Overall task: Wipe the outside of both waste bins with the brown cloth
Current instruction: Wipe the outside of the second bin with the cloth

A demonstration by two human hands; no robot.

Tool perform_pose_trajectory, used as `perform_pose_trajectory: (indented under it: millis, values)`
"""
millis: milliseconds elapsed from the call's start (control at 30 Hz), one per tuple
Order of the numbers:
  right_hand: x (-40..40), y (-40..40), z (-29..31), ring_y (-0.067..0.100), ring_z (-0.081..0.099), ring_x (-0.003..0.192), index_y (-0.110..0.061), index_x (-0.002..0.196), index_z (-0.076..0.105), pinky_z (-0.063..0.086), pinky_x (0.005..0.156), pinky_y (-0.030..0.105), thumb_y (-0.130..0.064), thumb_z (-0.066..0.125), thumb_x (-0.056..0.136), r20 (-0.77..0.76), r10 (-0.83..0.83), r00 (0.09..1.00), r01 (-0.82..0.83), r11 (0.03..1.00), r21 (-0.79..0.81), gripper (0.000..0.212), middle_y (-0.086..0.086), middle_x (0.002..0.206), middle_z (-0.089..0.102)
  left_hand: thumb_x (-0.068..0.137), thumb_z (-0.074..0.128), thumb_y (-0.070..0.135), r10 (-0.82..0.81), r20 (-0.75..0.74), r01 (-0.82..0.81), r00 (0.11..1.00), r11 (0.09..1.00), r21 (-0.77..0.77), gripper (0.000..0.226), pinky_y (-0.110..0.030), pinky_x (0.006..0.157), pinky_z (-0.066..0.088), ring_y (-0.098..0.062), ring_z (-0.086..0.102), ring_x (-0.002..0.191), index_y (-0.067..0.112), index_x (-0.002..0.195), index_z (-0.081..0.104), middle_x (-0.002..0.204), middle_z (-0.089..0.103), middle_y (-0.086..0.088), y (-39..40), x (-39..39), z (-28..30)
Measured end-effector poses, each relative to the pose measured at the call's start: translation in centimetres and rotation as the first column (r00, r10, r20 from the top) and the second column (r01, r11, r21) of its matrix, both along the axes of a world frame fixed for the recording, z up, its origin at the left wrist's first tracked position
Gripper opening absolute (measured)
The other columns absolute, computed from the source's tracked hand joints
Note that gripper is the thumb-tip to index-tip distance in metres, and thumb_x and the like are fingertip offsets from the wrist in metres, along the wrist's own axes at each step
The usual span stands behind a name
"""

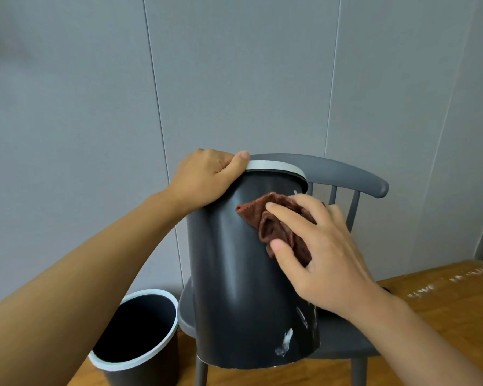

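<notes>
A dark grey waste bin point(234, 274) with a white rim stands tilted on a grey chair seat. My left hand point(207, 176) grips its rim at the top left, fingers curled over the edge. My right hand point(318, 246) presses the crumpled brown cloth point(279, 227) against the bin's upper right side with fingers spread. White smears show low on the bin's side. A second dark bin point(140, 335) with a white rim stands upright on the floor at the lower left, its inside dark.
The grey wooden chair point(346, 168) has a curved backrest behind the bin and legs going down to a wooden floor point(444, 316). A grey panelled wall fills the background. White marks lie on the floor at the right.
</notes>
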State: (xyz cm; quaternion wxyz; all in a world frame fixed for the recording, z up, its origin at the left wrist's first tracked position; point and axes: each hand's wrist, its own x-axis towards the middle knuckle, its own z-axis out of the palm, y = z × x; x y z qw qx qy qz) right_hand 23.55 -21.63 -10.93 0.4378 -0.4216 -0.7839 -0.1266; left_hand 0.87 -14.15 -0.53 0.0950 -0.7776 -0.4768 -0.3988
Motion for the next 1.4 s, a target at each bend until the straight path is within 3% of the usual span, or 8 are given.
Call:
perform_pose_trajectory:
  millis: [167,400,533,733,1033,1200,1300,1400]
  values:
    - [-1.2,-0.7,-0.5,0.02,0.048,0.1,-0.036,0.123,0.069,0.055,0.072,0.038,-0.058,0.065,0.088,0.089,0.018,0.996,-0.028,0.994,0.107,0.041,-0.013,0.113,0.056,0.094,0.041,0.041,0.01,-0.096,-0.013,0.995,1.0,-0.025,0.048,-0.034,0.053,0.031,-0.021,0.037,0.053,0.014,0.056,0.031,0.047,0.035,0.0,-0.4,0.4,2.0]
    - [-2.1,0.2,0.9,0.023,0.053,0.089,-0.024,0.106,0.071,0.054,0.069,0.04,-0.043,0.063,0.084,0.022,-0.003,1.0,-0.001,0.986,0.167,0.03,-0.005,0.094,0.054,0.094,0.036,0.046,0.038,-0.047,-0.033,0.998,0.993,0.115,0.044,-0.034,0.058,0.028,-0.021,0.04,0.056,0.02,0.059,0.035,0.049,0.038,0.002,0.7,2.5,0.0]
    - [-2.3,2.4,5.0,0.033,0.054,0.091,-0.029,0.114,0.075,0.056,0.071,0.045,-0.041,0.062,0.086,-0.063,-0.052,0.997,0.062,0.983,0.172,0.033,0.002,0.096,0.052,0.093,0.036,0.048,0.022,-0.071,-0.011,0.997,0.987,0.158,0.043,-0.035,0.059,0.035,-0.022,0.045,0.057,0.022,0.058,0.038,0.05,0.044,0.004,0.2,3.3,-0.1]
    - [-1.8,0.8,1.7,0.032,0.047,0.104,-0.039,0.136,0.066,0.053,0.083,0.045,-0.048,0.06,0.091,0.121,0.004,0.993,-0.015,0.996,0.085,0.046,0.003,0.124,0.053,0.095,0.039,0.049,0.091,-0.037,-0.085,0.995,0.986,0.143,0.045,-0.039,0.064,0.04,-0.031,0.048,0.068,0.016,0.063,0.037,0.057,0.046,-0.002,0.7,2.3,-0.1]
    - [-0.1,-5.4,-6.6,0.022,0.056,0.088,-0.024,0.114,0.075,0.056,0.063,0.036,-0.027,0.071,0.086,0.281,0.25,0.927,-0.255,0.967,-0.02,0.028,0.002,0.102,0.057,0.085,0.046,0.077,0.223,-0.031,-0.215,0.974,0.961,0.175,0.072,-0.037,0.054,0.027,-0.028,0.036,0.056,0.012,0.062,0.028,0.052,0.033,-0.007,0.9,2.7,-0.5]
    - [0.1,-3.3,-4.6,0.023,0.059,0.092,-0.028,0.126,0.075,0.058,0.069,0.038,-0.033,0.073,0.09,-0.016,0.093,0.996,-0.093,0.995,0.03,0.036,0.001,0.106,0.057,0.083,0.046,0.079,0.213,-0.049,-0.202,0.976,0.964,0.174,0.073,-0.036,0.055,0.022,-0.028,0.036,0.056,0.012,0.061,0.027,0.051,0.032,-0.005,0.9,3.2,-0.4]
    - [0.4,-3.1,-5.2,0.028,0.051,0.111,-0.033,0.14,0.067,0.055,0.083,0.043,-0.05,0.06,0.097,0.039,0.051,0.998,-0.051,0.999,-0.007,0.046,0.004,0.127,0.055,0.084,0.045,0.08,0.223,-0.055,-0.212,0.973,0.964,0.159,0.074,-0.037,0.055,0.022,-0.031,0.039,0.06,0.012,0.061,0.028,0.052,0.032,-0.005,1.1,3.0,-0.4]
    - [0.4,-4.2,-6.7,0.031,0.054,0.105,-0.028,0.138,0.068,0.056,0.078,0.045,-0.038,0.065,0.097,0.069,0.116,0.991,-0.117,0.993,0.006,0.042,0.008,0.123,0.056,0.082,0.045,0.08,0.229,-0.037,-0.222,0.973,0.964,0.148,0.073,-0.037,0.055,0.021,-0.029,0.034,0.06,0.013,0.061,0.025,0.053,0.028,-0.005,1.4,2.7,-0.5]
